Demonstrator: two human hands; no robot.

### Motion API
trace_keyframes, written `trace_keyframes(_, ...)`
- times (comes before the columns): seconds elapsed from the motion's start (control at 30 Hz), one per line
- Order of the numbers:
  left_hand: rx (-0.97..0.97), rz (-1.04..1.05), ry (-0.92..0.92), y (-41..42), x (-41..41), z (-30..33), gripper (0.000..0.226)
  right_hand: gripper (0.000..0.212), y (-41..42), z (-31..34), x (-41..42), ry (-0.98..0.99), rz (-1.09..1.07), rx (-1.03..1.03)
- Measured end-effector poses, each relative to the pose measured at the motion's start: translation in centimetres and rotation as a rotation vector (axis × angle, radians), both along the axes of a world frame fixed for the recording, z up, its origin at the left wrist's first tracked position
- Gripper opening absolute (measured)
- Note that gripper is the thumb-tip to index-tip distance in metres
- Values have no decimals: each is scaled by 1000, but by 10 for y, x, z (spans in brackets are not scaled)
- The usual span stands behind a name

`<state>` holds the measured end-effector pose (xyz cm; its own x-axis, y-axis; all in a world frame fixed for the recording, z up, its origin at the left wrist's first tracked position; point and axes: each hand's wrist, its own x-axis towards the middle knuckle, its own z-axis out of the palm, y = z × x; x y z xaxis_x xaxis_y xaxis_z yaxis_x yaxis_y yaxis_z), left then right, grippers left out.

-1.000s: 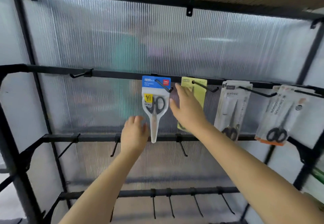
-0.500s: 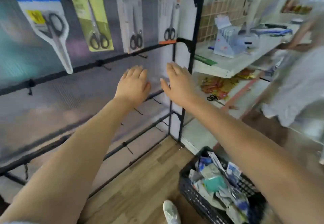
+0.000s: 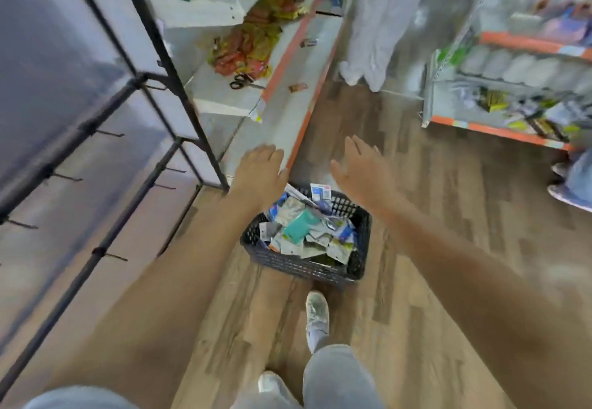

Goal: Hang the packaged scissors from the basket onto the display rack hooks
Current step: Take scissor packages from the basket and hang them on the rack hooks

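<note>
Feet: a pale sneaker (image 3: 317, 312) stood on the brown wood-plank floor (image 3: 432, 248), just short of the basket's near wall; a second pale shoe (image 3: 272, 386) showed at the bottom edge beside a grey trouser leg (image 3: 339, 376).
Basket: a black perforated plastic basket (image 3: 307, 266) sat on the floor between the two forearms.
Packaged scissors: a loose heap of mostly white and blue carded scissor packs (image 3: 312, 232) filled the basket, with a teal pack on top near its middle.
Left hand: the left hand (image 3: 260, 174) hovered above the basket's far left corner, fingers straight and spread, holding nothing.
Right hand: the right hand (image 3: 363, 170) hovered above the basket's far right side, fingers extended and relaxed, holding nothing.
Display rack: the black metal-frame display rack with bare hooks (image 3: 96, 133) stood along the left edge, backed by a translucent panel.
Shelf: a low white shelf with an orange edge (image 3: 282, 65) lay beyond the rack, carrying loose black-handled scissors (image 3: 240, 81) and red-yellow packets (image 3: 250, 46).
</note>
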<state>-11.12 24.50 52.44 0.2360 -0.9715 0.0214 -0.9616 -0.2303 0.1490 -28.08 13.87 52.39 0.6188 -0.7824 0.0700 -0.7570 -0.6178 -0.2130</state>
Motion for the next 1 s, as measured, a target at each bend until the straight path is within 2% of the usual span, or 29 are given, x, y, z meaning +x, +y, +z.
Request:
trace_keyframes(0.1,97,1,90,-26,-8,-34,55,53,-27,-39,-17,50,-58,106)
trace_keyframes(0.2,193,40,70,-57,-6,-71,42,52,-59,-76,-29,93,-92,201)
trace_keyframes(0.33,326,133,148,-95,-11,-114,37,50,-93,-121,-40,193,-110,291)
trace_keyframes(0.47,375,-6,84,-118,-3,-178,26,51,-122,-173,-43,314,-67,368)
trace_keyframes(0.6,482,-63,152,-133,12,-250,33,51,-143,-243,-42,372,-87,451)
trace_keyframes(0.7,570,-149,182,-142,16,-308,24,52,-144,-303,-41,379,-133,510)
trace_keyframes(0.8,615,-134,215,-152,17,-370,41,46,-140,-367,-40,393,-165,554)
trace_keyframes(0.9,641,-134,190,-160,16,-432,35,42,-135,-426,-38,428,-167,589)
trace_keyframes(1.0,681,-193,157,-176,12,-482,36,47,-136,-474,-33,467,-166,640)
